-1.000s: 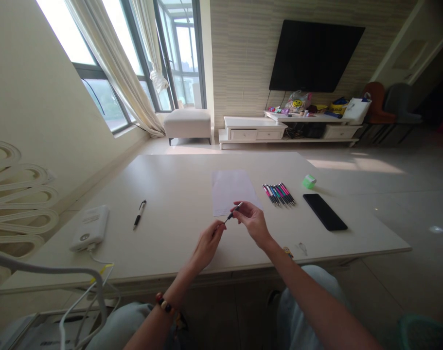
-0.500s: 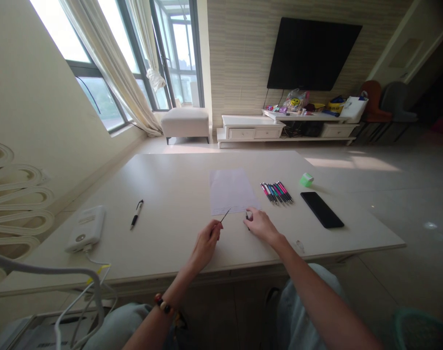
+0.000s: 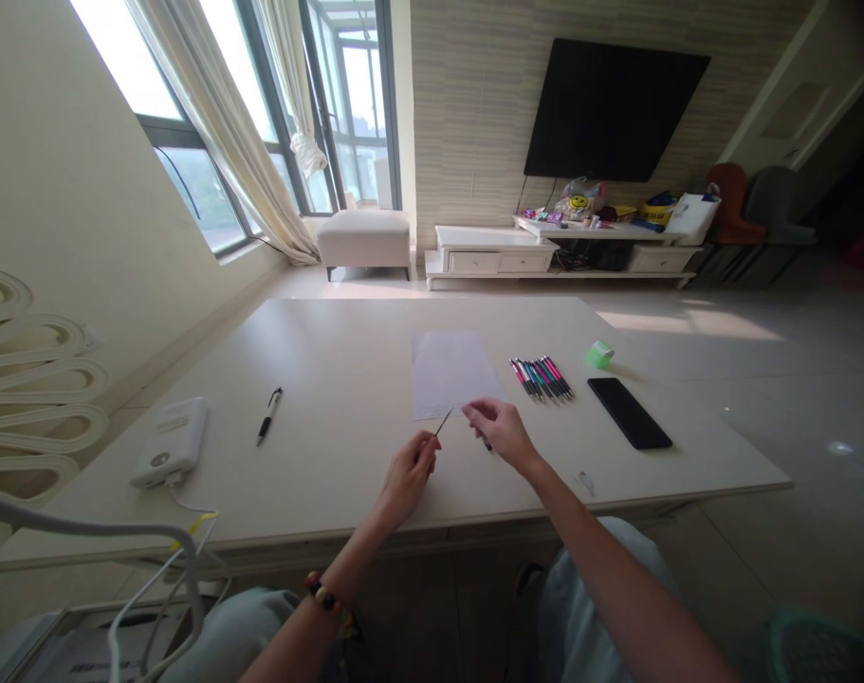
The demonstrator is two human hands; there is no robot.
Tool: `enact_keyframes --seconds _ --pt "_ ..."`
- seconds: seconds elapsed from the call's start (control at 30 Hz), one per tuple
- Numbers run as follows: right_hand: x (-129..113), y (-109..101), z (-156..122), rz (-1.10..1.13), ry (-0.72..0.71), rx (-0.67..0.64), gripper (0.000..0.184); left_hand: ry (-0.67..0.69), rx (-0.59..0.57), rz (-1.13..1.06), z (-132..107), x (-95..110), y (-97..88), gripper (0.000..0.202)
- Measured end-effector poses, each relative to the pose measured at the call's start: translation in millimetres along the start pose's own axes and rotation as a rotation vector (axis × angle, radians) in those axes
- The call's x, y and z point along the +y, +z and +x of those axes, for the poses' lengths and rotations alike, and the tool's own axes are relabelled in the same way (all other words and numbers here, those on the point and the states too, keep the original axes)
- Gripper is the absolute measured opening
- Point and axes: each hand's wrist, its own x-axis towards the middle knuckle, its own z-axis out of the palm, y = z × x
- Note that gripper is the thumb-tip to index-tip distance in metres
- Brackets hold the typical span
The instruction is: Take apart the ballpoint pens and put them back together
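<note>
My left hand [image 3: 409, 471] pinches the lower end of a thin pen refill [image 3: 444, 423], which slants up and to the right above the table [image 3: 346, 379]. My right hand [image 3: 504, 433] hovers just right of the refill's tip, thumb and forefinger drawn together in a pinch; what they hold, if anything, is too small to see. A short black pen part [image 3: 487, 444] shows under that hand, close to the table top. Both hands are at the near edge of a white sheet of paper [image 3: 451, 370].
Several coloured pens [image 3: 543, 377] lie in a row right of the paper, then a black phone [image 3: 629, 412] and a small green object [image 3: 600, 354]. At the left lie a black-and-white pen [image 3: 268, 415] and a white power bank [image 3: 171, 441] with cables.
My hands pulled apart: the refill stayed in my left hand, and my right hand dropped to the table with the black pen part, then lifted back toward the refill's tip.
</note>
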Motion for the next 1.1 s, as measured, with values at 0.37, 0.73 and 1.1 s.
enact_keyframes --seconds 0.37,0.73,1.1 --pt "-8.2 2.6 7.7 0.247 0.116 0.101 0.031 -0.020 -0.024 -0.006 -1.1 -2.9 1.9 0.029" --pt "19.4 2.0 13.9 -0.604 0.186 0.012 0.016 -0.060 0.018 -0.008 0.0 0.8 2.2 0.033" --pt "-7.2 20.5 -5.0 0.247 0.032 -0.259 0.036 -0.115 -0.025 -0.138 -1.4 4.8 8.1 0.036"
